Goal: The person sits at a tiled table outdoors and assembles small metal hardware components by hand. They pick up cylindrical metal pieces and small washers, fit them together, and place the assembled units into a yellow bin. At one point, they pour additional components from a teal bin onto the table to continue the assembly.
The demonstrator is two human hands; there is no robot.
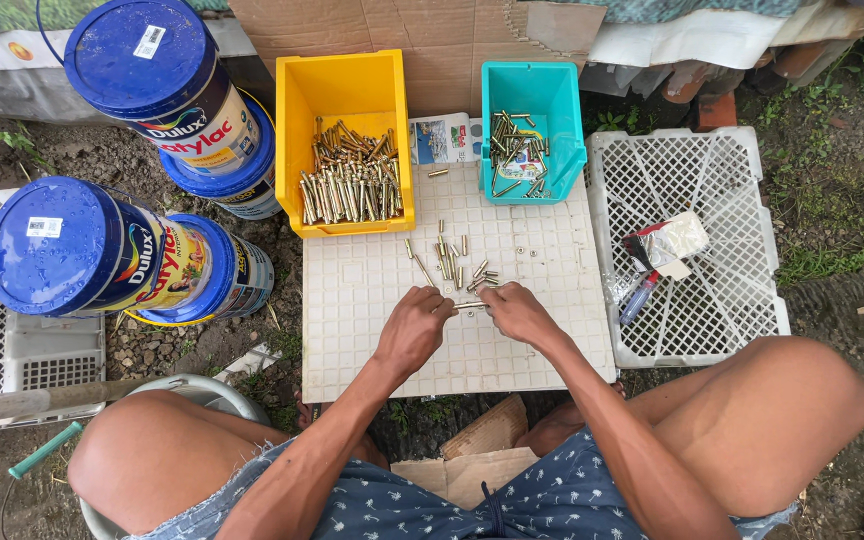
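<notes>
My left hand [414, 328] and my right hand [518, 311] meet over a white gridded crate top [372, 300], and together they grip one brass-coloured bolt [469, 305] held level between them. Several loose bolts and sleeves [449, 257] lie scattered on the crate just beyond my fingers. Farther back stands a yellow bin [352, 95] piled with bolts, and to its right a teal bin [552, 95] holds a smaller heap of bolts.
Blue-lidded paint buckets [137, 60] are stacked on the dirt at left. A second white crate [697, 180] at right carries a plastic bag and a pen-like tool [640, 298]. My bare knees flank the work area; cardboard lies between them.
</notes>
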